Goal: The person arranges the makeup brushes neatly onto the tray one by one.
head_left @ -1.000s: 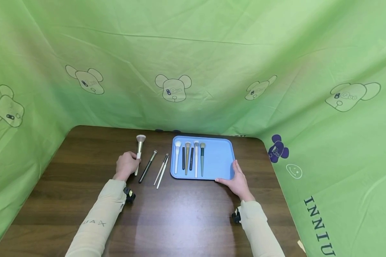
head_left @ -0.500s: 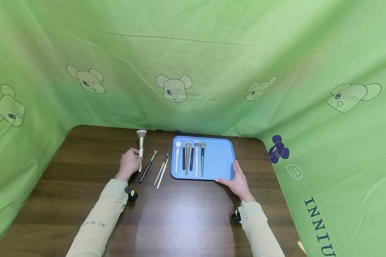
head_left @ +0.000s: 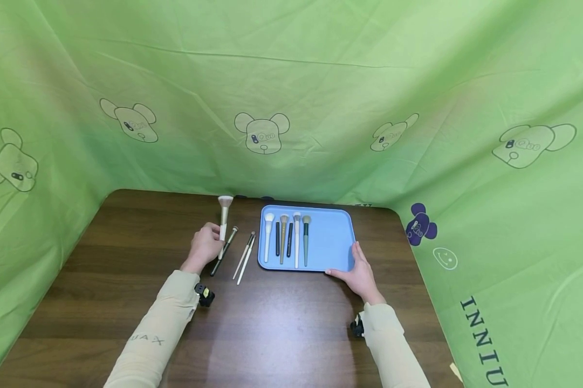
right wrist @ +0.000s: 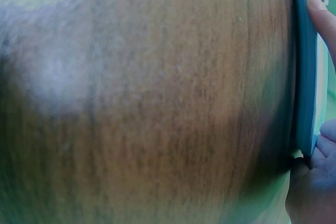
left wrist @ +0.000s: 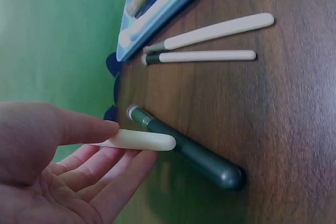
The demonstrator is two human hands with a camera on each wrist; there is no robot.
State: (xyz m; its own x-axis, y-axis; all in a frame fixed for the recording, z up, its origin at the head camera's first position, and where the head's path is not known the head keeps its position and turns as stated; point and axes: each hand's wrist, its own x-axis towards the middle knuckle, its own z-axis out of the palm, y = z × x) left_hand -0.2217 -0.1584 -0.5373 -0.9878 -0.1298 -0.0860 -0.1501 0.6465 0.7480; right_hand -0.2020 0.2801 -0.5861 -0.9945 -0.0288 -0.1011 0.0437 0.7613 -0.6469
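Note:
My left hand point(head_left: 205, 248) pinches a white-handled makeup brush point(head_left: 224, 215) between thumb and fingers, its flared bristles pointing away from me. In the left wrist view the handle end point(left wrist: 144, 140) sticks out past the fingertips, above a dark-handled brush point(left wrist: 191, 156) lying on the table. Two thin white-handled brushes point(head_left: 245, 261) lie between that one and a blue tray point(head_left: 331, 237). Several brushes stand side by side in the tray's left half, bristles toward the back. My right hand point(head_left: 360, 277) rests at the tray's near right corner, thumb on the front rim and fingers along the right side.
A brown wooden table point(head_left: 272, 323) carries everything. Green cloth point(head_left: 320, 97) printed with bear heads hangs behind the table and on both sides. The tray's back edge sits near the table's far edge.
My left hand has lifted the white-handled brush and shifted it to the right, so it now overlaps the dark-handled brush in the head view. The right hand and tray have stayed put.

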